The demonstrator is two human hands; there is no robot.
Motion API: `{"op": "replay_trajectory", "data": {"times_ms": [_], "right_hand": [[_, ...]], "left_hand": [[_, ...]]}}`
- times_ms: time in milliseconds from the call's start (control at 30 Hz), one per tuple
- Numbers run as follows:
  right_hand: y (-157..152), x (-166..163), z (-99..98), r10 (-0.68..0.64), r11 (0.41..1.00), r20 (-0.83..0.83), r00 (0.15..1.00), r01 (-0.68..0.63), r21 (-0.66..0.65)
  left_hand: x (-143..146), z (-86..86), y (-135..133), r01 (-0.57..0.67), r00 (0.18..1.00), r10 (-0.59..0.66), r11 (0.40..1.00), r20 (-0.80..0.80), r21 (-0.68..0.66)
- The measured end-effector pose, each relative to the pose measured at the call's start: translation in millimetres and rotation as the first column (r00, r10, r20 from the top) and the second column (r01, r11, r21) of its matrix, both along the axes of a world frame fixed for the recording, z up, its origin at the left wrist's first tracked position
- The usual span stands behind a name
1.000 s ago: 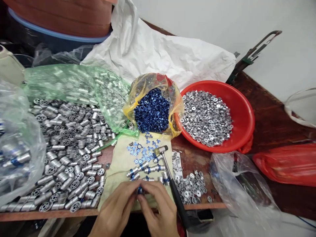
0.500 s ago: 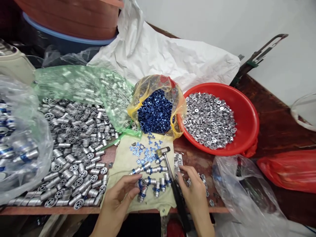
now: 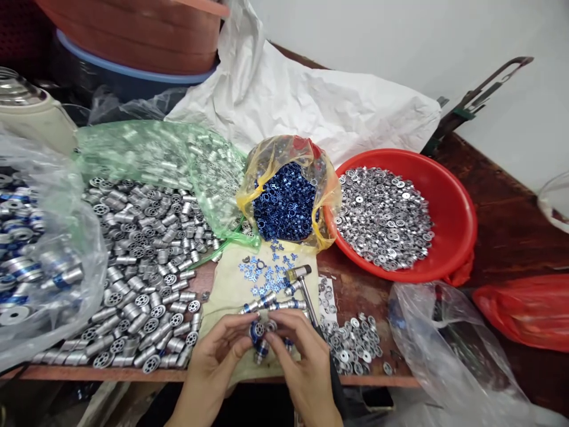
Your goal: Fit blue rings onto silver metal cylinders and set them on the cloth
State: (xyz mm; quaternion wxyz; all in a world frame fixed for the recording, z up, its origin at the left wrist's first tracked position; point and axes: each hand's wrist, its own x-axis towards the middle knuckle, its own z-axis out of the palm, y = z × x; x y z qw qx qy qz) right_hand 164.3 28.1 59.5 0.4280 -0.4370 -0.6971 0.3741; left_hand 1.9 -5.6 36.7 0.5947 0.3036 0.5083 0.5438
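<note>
My left hand point(image 3: 216, 356) pinches a small silver cylinder with a blue ring point(image 3: 258, 335) at the near edge of a beige cloth point(image 3: 226, 284). My right hand point(image 3: 302, 356) meets it from the right, fingers pinched on a small silver washer point(image 3: 271, 325) at the cylinder's top. Several finished cylinders with blue rings point(image 3: 275, 305) lie in a row on the cloth just beyond my fingers. A small hammer point(image 3: 299, 274) lies beside them, its black handle running under my right hand. Loose blue star-shaped pieces point(image 3: 267, 274) are scattered further up the cloth.
A heap of silver cylinders point(image 3: 142, 267) covers the table's left side. A yellow bag of blue rings point(image 3: 284, 198) stands centre, a red basin of silver washers point(image 3: 448, 201) to its right. Loose washers point(image 3: 353, 344) lie by my right hand. Clear bags sit at both near corners.
My right hand came back from the loose washers on the right with a washer and joined my left hand at the cylinder. The left hand kept hold of the cylinder.
</note>
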Motion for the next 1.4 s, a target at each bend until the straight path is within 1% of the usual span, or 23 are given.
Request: {"op": "replay_trajectory", "data": {"times_ms": [67,100,200,300,367,500,667,733,800,867,900,933,967,1033,1067,1100,1133,1167,1233,1300,1333,1367,1400], "right_hand": [[1,4,-2.6,-0.045,0.994,-0.082,0.996,0.036,-0.107],[1,4,-3.1,-0.086,0.988,-0.111,0.990,0.071,-0.136],[-2,0,-0.7,-0.196,0.968,-0.201,0.960,0.156,-0.198],[-4,-10,4.9,-0.200,0.955,-0.267,0.943,0.127,-0.268],[-4,-16,7.3,-0.186,0.956,-0.264,0.946,0.113,-0.269],[-1,-20,6.1,-0.197,0.959,-0.230,0.953,0.138,-0.249],[-5,-23,1.8,-0.224,0.957,-0.226,0.948,0.170,-0.237],[-7,-23,1.1,-0.247,0.950,-0.240,0.939,0.187,-0.248],[-8,-23,1.6,-0.242,0.947,-0.249,0.938,0.172,-0.271],[-8,-21,3.1,-0.212,0.941,-0.268,0.940,0.122,-0.315],[-7,-20,4.0,-0.197,0.929,-0.295,0.935,0.082,-0.360],[-7,-18,4.8,-0.180,0.906,-0.337,0.924,0.023,-0.423],[-7,-17,5.4,-0.157,0.867,-0.390,0.907,-0.062,-0.494],[-8,-15,5.5,-0.105,0.751,-0.512,0.852,-0.269,-0.602],[-9,-15,5.2,-0.081,0.693,-0.568,0.819,-0.363,-0.622],[-10,-15,4.8,-0.057,0.652,-0.609,0.791,-0.433,-0.623],[-11,-14,4.7,-0.036,0.631,-0.635,0.772,-0.475,-0.613],[-11,-14,4.9,-0.018,0.623,-0.649,0.761,-0.499,-0.602],[-11,-13,7.0,0.013,0.624,-0.646,0.764,-0.511,-0.592],[-9,-12,10.5,0.037,0.643,-0.627,0.778,-0.499,-0.581],[-9,-12,12.2,0.045,0.670,-0.617,0.786,-0.482,-0.565],[-9,-12,13.5,0.054,0.712,-0.599,0.799,-0.451,-0.538],[-10,-12,14.3,0.060,0.770,-0.566,0.822,-0.399,-0.498]], "left_hand": [[2,2.7,0,-0.048,0.999,0.048,0.999,0.006,-0.013],[2,3.9,0,-0.062,0.998,0.062,0.998,0.009,-0.018],[3,4.4,-1,-0.041,0.999,0.041,0.999,-0.020,-0.005],[2,0.3,-3,-0.016,0.991,0.022,0.999,-0.129,0.051],[0,-3.1,-5,-0.015,0.974,0.038,0.995,-0.222,0.103],[-1,-7.6,-7,-0.013,0.925,0.089,0.979,-0.370,0.203],[2,-8.5,-8,-0.021,0.892,0.149,0.957,-0.427,0.289],[3,-8.4,-8,-0.026,0.876,0.181,0.943,-0.447,0.332],[3,-8.1,-8,-0.014,0.856,0.215,0.919,-0.471,0.393],[2,-7.3,-7,0.025,0.843,0.233,0.884,-0.485,0.467],[1,-6.6,-6,0.047,0.840,0.238,0.863,-0.488,0.503],[-1,-5.9,-4,0.068,0.838,0.243,0.843,-0.489,0.534],[-3,-5.3,-3,0.087,0.836,0.246,0.823,-0.490,0.561],[-6,-4.9,0,0.121,0.838,0.243,0.790,-0.488,0.601],[-8,-5.4,0,0.139,0.843,0.233,0.775,-0.484,0.616],[-9,-6.4,0,0.156,0.852,0.218,0.762,-0.476,0.628],[-10,-7.8,0,0.171,0.862,0.198,0.751,-0.466,0.637],[-11,-9.5,0,0.180,0.873,0.181,0.742,-0.452,0.645],[-11,-12.5,-3,0.185,0.889,0.163,0.726,-0.427,0.663],[-10,-12.4,-7,0.193,0.898,0.146,0.717,-0.414,0.670],[-8,-10.5,-10,0.190,0.903,0.128,0.737,-0.410,0.648],[-7,-7.4,-12,0.166,0.912,0.108,0.784,-0.395,0.599],[-6,-3.1,-15,0.121,0.930,0.082,0.852,-0.359,0.510]]}}
